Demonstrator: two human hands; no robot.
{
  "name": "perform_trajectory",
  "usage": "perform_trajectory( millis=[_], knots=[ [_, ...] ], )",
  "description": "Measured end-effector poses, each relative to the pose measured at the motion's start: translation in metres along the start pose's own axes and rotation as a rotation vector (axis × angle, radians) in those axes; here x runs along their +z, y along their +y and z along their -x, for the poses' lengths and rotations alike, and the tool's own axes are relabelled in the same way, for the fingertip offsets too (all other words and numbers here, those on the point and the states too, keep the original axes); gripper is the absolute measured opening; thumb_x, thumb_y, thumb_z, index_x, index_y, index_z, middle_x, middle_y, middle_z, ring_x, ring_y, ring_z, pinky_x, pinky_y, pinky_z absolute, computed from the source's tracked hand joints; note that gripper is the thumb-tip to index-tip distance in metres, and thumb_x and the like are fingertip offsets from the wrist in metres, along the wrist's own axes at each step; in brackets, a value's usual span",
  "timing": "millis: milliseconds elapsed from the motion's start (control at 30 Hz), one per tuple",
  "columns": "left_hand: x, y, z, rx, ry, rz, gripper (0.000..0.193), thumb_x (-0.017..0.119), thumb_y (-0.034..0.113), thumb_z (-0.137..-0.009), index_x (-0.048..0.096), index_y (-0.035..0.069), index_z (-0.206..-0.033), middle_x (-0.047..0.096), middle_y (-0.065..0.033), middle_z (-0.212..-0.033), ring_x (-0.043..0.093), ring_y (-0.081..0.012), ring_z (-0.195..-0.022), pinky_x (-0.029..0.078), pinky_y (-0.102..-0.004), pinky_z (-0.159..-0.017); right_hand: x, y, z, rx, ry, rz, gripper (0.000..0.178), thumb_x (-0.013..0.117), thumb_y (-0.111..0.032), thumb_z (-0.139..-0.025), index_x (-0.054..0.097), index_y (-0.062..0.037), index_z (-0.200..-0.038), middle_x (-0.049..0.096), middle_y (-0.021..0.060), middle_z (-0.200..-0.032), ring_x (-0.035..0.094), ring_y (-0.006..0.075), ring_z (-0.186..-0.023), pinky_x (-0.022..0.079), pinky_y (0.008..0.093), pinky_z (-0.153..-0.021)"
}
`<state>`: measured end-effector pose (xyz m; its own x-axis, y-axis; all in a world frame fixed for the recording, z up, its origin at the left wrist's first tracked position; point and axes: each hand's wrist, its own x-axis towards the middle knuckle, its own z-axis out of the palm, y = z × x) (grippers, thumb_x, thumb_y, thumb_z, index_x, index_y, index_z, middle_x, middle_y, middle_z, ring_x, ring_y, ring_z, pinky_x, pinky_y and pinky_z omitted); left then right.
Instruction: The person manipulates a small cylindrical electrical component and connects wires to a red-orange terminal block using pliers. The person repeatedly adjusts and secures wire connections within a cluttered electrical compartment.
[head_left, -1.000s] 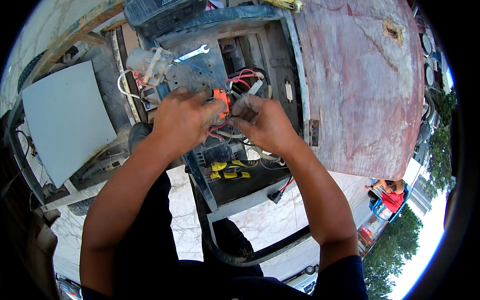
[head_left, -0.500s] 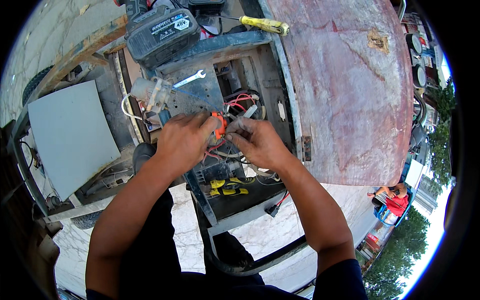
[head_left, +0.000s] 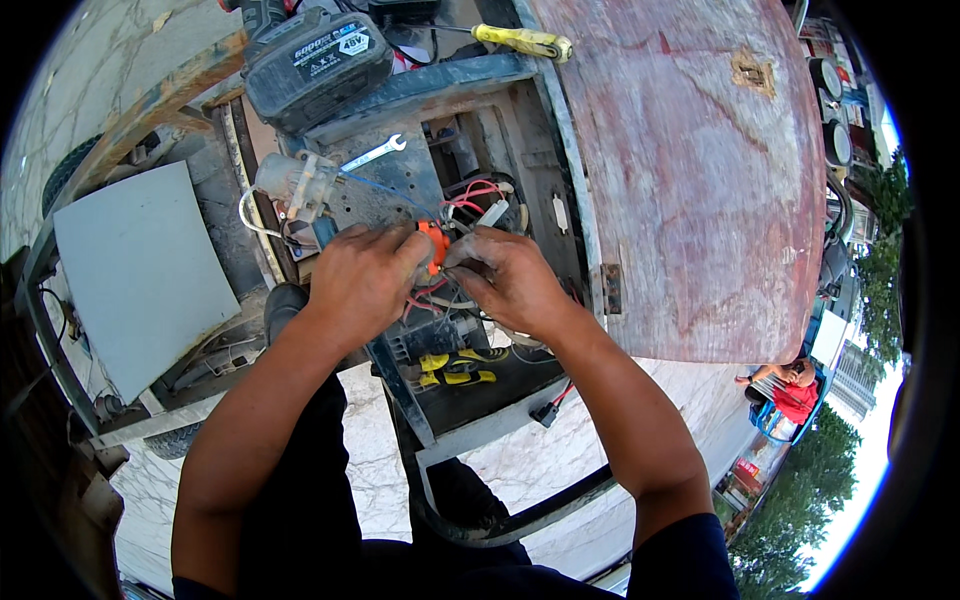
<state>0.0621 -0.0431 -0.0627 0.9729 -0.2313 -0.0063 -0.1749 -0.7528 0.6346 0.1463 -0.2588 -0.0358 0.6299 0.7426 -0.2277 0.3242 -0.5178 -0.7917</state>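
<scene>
My left hand [head_left: 362,277] is closed on a small orange plastic part [head_left: 432,243], holding it above the open metal frame. Against the part's right side, the thumb and fingers of my right hand [head_left: 512,284] are pinched together. What lies between those fingertips is too small to make out. Red wires [head_left: 478,192] loop just beyond the hands, and more wires run below them. Left of the wires, an open-ended wrench [head_left: 374,152] lies on the metal plate. Yellow-and-black pliers [head_left: 455,367] rest nearer me, below the hands.
A black battery pack [head_left: 320,70] sits on the frame's far bar, beside a yellow-handled screwdriver [head_left: 522,41]. To the right is a worn reddish board [head_left: 690,200]; at left lies a grey panel [head_left: 140,270]. A person in red [head_left: 795,400] sits off to the right.
The whole view has shifted slightly, so things sit a little further left and up. Both hands stay at the orange part, with the right fingertips still pinched beside it.
</scene>
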Motion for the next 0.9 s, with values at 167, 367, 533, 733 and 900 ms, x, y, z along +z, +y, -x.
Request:
perform_trajectory(
  millis=[167,367,533,733,900],
  knots=[
    [0.0045,-0.0026,0.0012,0.011,0.011,-0.01,0.052,0.08,0.008,-0.071,0.057,0.009,-0.117,0.071,-0.0147,-0.118,0.068,-0.0372,-0.091,0.053,-0.0463,-0.08,0.0016,0.0007,0.0005,-0.003,0.002,-0.011,0.021,0.072,0.0,-0.083,0.07,-0.0048,-0.103,0.067,0.0153,-0.098,0.067,0.0401,-0.09,0.054,0.0467,-0.078],
    [0.0044,-0.0037,0.0021,0.003,-0.013,-0.031,0.061,0.08,0.006,-0.07,0.057,0.008,-0.127,0.07,-0.0158,-0.122,0.07,-0.0364,-0.098,0.054,-0.0459,-0.085,-0.0039,-0.0028,0.0016,-0.029,-0.053,0.19,0.023,0.074,-0.003,-0.084,0.07,-0.0067,-0.106,0.065,0.0138,-0.102,0.067,0.0395,-0.092,0.055,0.0483,-0.079],
    [0.0019,-0.002,0.0015,-0.011,-0.045,-0.057,0.065,0.08,0.005,-0.07,0.057,0.008,-0.131,0.07,-0.0161,-0.124,0.07,-0.0353,-0.103,0.054,-0.0454,-0.087,-0.0035,-0.0028,0.0008,-0.023,-0.051,0.151,0.025,0.075,-0.004,-0.083,0.07,-0.008,-0.108,0.064,0.0132,-0.103,0.067,0.0395,-0.093,0.055,0.0492,-0.078],
    [0.0029,-0.0039,0.0016,0.011,-0.039,-0.043,0.064,0.08,0.005,-0.069,0.059,0.008,-0.13,0.07,-0.016,-0.126,0.07,-0.0347,-0.105,0.054,-0.0455,-0.088,-0.0005,-0.0031,0.0026,-0.044,-0.034,0.204,0.028,0.075,-0.004,-0.082,0.069,-0.0089,-0.109,0.065,0.0127,-0.104,0.067,0.0394,-0.093,0.056,0.0493,-0.078],
    [0.0022,-0.0032,0.0019,-0.001,-0.048,-0.04,0.064,0.08,0.005,-0.069,0.059,0.008,-0.129,0.07,-0.0157,-0.126,0.07,-0.0349,-0.105,0.054,-0.0457,-0.089,-0.0026,-0.0032,0.0018,-0.048,-0.048,0.215,0.029,0.075,-0.005,-0.082,0.069,-0.0092,-0.11,0.065,0.012,-0.104,0.068,0.0391,-0.093,0.056,0.0492,-0.077]
  ],
)
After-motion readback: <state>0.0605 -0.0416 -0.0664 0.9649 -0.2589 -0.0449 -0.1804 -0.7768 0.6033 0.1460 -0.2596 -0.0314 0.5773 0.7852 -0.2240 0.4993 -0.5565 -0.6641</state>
